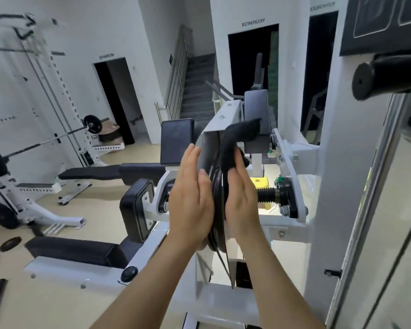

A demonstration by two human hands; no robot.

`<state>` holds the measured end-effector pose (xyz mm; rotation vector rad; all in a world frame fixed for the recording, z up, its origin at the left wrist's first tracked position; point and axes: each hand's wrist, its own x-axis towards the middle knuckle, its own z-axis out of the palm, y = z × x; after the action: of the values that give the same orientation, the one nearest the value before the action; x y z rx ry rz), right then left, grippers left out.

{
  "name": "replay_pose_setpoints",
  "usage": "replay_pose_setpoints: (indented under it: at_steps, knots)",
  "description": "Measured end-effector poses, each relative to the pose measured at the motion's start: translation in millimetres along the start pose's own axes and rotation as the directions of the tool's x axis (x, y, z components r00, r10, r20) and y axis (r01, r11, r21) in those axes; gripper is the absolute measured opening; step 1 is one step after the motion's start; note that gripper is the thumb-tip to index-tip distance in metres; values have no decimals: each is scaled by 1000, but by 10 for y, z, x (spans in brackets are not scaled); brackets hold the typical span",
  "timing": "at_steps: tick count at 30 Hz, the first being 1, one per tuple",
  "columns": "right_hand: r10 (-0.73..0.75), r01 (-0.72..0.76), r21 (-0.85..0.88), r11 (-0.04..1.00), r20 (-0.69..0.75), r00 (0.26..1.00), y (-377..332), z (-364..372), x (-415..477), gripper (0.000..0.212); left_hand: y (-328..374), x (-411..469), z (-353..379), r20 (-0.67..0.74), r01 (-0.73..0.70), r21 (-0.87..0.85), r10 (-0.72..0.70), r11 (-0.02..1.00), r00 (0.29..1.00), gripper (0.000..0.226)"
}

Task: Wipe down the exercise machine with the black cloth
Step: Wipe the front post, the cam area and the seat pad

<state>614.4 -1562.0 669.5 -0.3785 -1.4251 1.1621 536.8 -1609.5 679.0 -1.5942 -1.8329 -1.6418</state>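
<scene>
Cloth point(234, 140) pressed to pulley point(217, 205) by right hand point(241, 200); left hand point(190, 198) flat opposite

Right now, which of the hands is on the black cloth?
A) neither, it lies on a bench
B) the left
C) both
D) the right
D: the right hand presses the black cloth against the machine's pulley, while the left hand is flat and bare on the other side of the white plate.
</scene>
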Motion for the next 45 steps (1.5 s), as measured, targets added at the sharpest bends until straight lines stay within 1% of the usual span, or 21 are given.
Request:
replay_pose_setpoints:
  at_steps: [2, 4, 8, 11, 13, 15, 18, 22, 25, 27, 28, 29, 31, 32, 33, 34, 37, 38, 40, 42, 45]
  knots:
    - [78, -78, 1, 997, -50, 996, 33, 25, 146, 44, 6, 14, -1, -1, 4, 42, -4, 999, 1000, 48]
    - [150, -148, 30, 989, -72, 986, 96, 52, -76, 43, 10, 14, -12, 21, 7, 71, -8, 997, 1000, 49]
    - [217, -216, -57, 975, 12, 976, 194, -47, -890, 41, 39, 53, -45, 37, -33, 130, 29, 991, 999, 49]
    - [305, -299, -119, 947, 40, 951, 173, -148, -821, 43, 42, 28, -55, 64, -25, 137, 16, 990, 998, 50]
    - [290, -284, -102, 953, 49, 956, 78, -142, -508, 44, 57, -9, -63, 76, -12, 92, 5, 996, 997, 53]
    - [227, -227, -1, 974, 37, 973, -67, -92, -202, 45, 78, -14, -72, 90, -13, 51, 8, 999, 996, 59]
    - [164, -165, 83, 983, 19, 986, -99, -49, -230, 43, 103, 1, -82, 97, -22, 62, 15, 998, 995, 68]
    - [106, -110, 56, 992, 76, 991, 15, -151, -776, 42, 111, -34, -76, 76, -15, 70, 10, 997, 997, 66]
    - [56, -58, 22, 998, 61, 997, -109, -136, -469, 43, 97, -61, -70, 63, -10, 25, 8, 1000, 998, 63]
    - [39, -41, 58, 997, 38, 999, -218, -61, -86, 43, 87, -62, -64, 53, -3, 7, 3, 1000, 999, 63]
    - [47, -49, 43, 998, 41, 998, -209, -26, 117, 43, 81, -63, -60, 48, -5, 10, 4, 1000, 999, 63]
    - [70, -71, 12, 997, 35, 997, -137, -5, 329, 49, 75, -57, -52, 49, -7, 12, 6, 1000, 999, 64]
    - [182, -181, -60, 982, 15, 983, 111, -48, 621, 60, 63, -44, -48, 55, -12, 5, 12, 1000, 998, 63]
    - [250, -249, -76, 966, 10, 968, 219, -87, 653, 62, 54, -34, -54, 59, -16, 3, 16, 1000, 998, 62]
    - [304, -304, -91, 948, -6, 953, 278, -111, 598, 60, 39, -23, -59, 61, -20, 3, 19, 1000, 998, 60]
    - [323, -324, -104, 940, -22, 946, 306, -120, 474, 55, 23, -15, -64, 58, -24, 5, 24, 1000, 998, 57]
    - [315, -321, -111, 941, -66, 947, 285, -116, -190, 47, 9, 4, -66, 68, -42, 6, 42, 999, 997, 50]
    - [295, -298, -71, 952, -44, 954, 234, -98, -449, 46, 6, 10, -60, 74, -44, 4, 44, 999, 996, 48]
    - [187, -187, 44, 981, 7, 982, 113, -60, -814, 46, 4, -4, -51, 69, -54, 5, 53, 999, 996, 47]
    - [152, -153, 75, 985, 20, 988, 64, -58, -751, 44, -13, -8, -38, 54, -56, -21, 57, 998, 997, 49]
    - [152, -151, 15, 988, -32, 988, 175, -53, -523, 47, -8, -11, -40, 62, -35, -73, 40, 997, 997, 50]
